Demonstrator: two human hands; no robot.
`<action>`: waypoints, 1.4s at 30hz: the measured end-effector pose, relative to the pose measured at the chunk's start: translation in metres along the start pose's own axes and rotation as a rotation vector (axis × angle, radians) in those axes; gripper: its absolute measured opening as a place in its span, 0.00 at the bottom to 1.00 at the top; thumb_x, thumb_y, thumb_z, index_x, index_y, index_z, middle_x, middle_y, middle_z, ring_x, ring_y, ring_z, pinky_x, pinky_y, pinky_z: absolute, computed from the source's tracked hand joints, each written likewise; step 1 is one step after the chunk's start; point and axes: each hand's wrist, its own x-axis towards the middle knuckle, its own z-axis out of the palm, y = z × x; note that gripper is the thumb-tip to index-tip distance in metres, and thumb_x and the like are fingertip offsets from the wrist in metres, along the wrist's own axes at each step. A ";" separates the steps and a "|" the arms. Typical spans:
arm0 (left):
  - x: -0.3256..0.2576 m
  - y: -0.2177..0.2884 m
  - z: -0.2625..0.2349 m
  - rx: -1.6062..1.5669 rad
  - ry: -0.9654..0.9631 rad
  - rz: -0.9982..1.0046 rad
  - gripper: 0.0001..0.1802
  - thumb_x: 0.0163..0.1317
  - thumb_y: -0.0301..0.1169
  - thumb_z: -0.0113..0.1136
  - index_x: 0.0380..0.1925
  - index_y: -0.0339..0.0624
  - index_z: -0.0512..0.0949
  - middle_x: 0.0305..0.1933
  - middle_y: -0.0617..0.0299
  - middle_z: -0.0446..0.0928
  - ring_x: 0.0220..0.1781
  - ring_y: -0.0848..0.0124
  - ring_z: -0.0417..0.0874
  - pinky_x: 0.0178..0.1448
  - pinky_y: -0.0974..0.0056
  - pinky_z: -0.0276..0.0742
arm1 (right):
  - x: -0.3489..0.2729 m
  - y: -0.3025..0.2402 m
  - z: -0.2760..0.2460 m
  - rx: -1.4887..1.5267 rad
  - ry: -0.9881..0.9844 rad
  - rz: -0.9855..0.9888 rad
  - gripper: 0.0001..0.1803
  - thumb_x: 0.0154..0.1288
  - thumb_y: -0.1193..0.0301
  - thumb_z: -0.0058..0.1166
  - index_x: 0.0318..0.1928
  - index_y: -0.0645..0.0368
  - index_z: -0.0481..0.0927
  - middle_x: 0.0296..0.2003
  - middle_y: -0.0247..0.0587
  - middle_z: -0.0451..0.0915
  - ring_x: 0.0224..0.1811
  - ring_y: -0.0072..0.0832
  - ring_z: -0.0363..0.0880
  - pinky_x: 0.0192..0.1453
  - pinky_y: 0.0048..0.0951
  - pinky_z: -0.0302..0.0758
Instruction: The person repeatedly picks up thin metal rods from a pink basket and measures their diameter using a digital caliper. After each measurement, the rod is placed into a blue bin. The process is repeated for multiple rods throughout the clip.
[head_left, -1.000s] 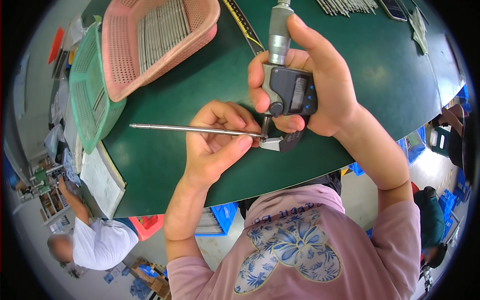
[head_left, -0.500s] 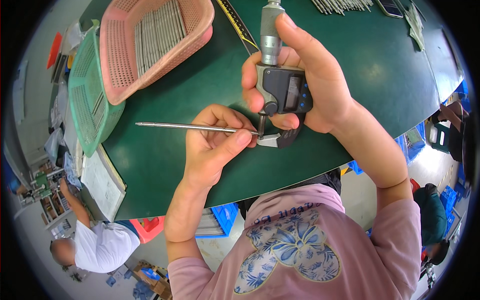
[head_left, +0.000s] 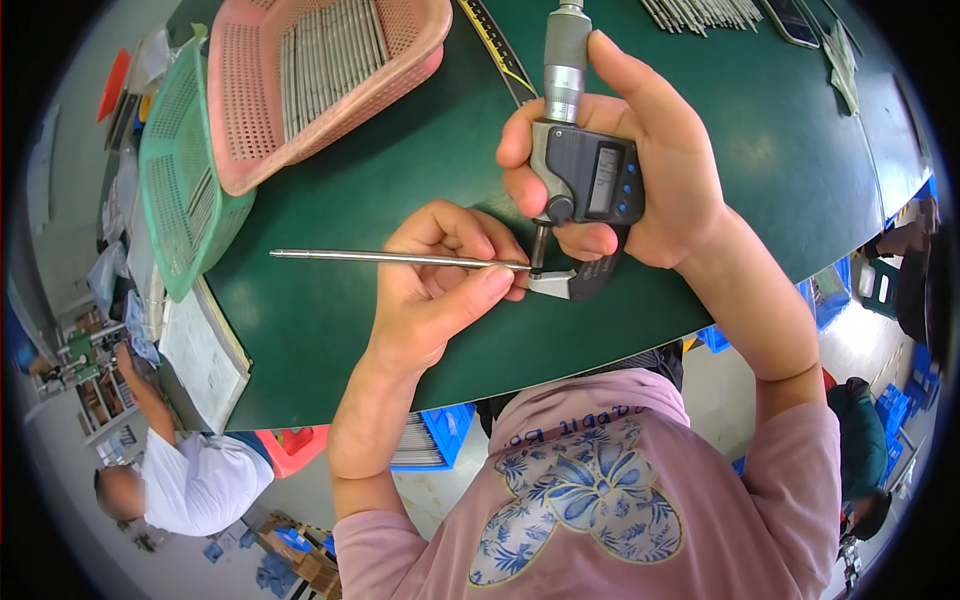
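Observation:
My left hand pinches a thin metal rod between thumb and fingers, the rod lying level and pointing left. Its right tip sits in the jaw of a digital micrometer, between spindle and anvil; whether both faces touch it I cannot tell. Closed around the micrometer's frame is my right hand, with the palm behind the display housing and the thumb raised beside the knurled thimble. The small display faces up and shows digits.
A pink basket of metal rods stands at the upper left on the green table, beside a green basket. More rods and a phone lie at the far right. A ruler is behind the micrometer. Another person sits at left.
Both hands, with the micrometer and the rod's tip, have shifted slightly right. The right thumb stays beside the thimble. The display now shows its digits more plainly.

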 end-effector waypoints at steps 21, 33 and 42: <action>0.001 0.000 0.004 -0.012 0.070 -0.118 0.10 0.53 0.24 0.59 0.31 0.36 0.68 0.33 0.56 0.73 0.34 0.72 0.77 0.38 0.68 0.77 | 0.001 -0.003 -0.003 -0.287 0.096 -0.063 0.38 0.61 0.40 0.26 0.28 0.65 0.73 0.18 0.46 0.74 0.07 0.22 0.63 0.08 0.17 0.61; 0.000 -0.002 0.001 -0.065 0.003 -0.047 0.09 0.52 0.21 0.59 0.30 0.37 0.67 0.34 0.54 0.73 0.34 0.72 0.76 0.38 0.67 0.77 | 0.002 0.000 -0.008 -0.092 0.096 0.032 0.37 0.62 0.42 0.23 0.34 0.67 0.71 0.21 0.46 0.72 0.08 0.23 0.61 0.09 0.18 0.61; 0.002 -0.003 0.001 -0.034 -0.031 -0.034 0.10 0.51 0.20 0.59 0.30 0.38 0.67 0.34 0.55 0.72 0.35 0.71 0.75 0.40 0.66 0.75 | 0.001 -0.001 -0.005 -0.154 0.130 0.042 0.38 0.60 0.39 0.27 0.31 0.66 0.72 0.20 0.47 0.73 0.07 0.24 0.61 0.09 0.19 0.61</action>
